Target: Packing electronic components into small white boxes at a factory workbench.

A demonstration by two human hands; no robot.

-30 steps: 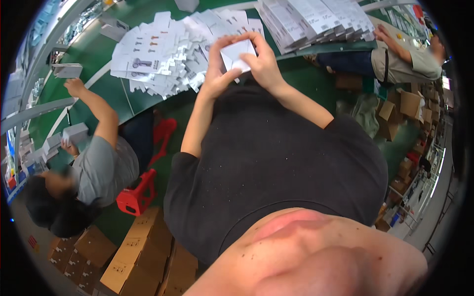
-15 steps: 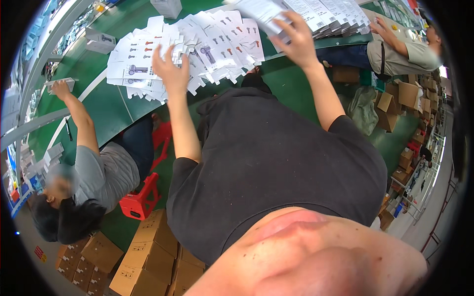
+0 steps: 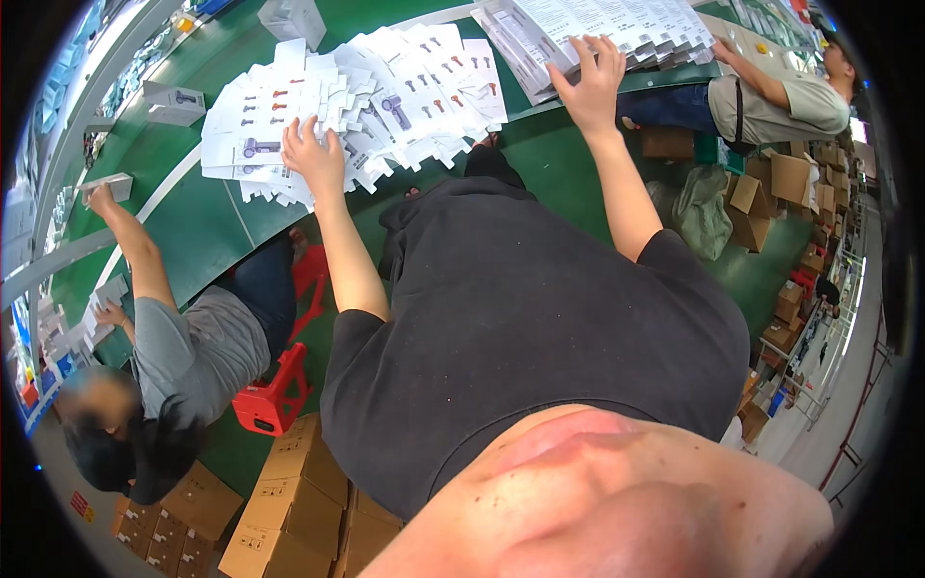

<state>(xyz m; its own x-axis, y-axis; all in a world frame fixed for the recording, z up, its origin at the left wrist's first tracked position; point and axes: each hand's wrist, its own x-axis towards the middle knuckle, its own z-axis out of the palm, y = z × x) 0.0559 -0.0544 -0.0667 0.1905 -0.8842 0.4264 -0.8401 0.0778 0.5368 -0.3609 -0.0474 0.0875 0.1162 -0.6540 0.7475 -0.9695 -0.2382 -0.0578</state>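
Note:
Fanned over the green table in front of me lies a wide spread of flat white carton blanks (image 3: 424, 106), printed with small pictures of a handheld device. My left hand (image 3: 313, 162) rests over the near edge of its left part, fingers apart, nothing gripped. To the right is a second overlapping pile of flat cartons (image 3: 617, 24), text side up. At its near edge my right hand (image 3: 593, 87) has its fingers spread, the tips touching or just over the cartons; which of the two I cannot tell.
A co-worker at the left (image 3: 207, 323) handles small white boxes (image 3: 108, 186); another person (image 3: 790, 101) sits at the far right. White boxes (image 3: 173, 103) stand on the table. A red stool (image 3: 273, 395) and brown cardboard boxes (image 3: 289, 491) are on the floor at the lower left.
The carton lifted and blurred by my right hand now lies at the left of the right pile. My left hand has lowered slightly to the left. The left co-worker's second hand has come into view.

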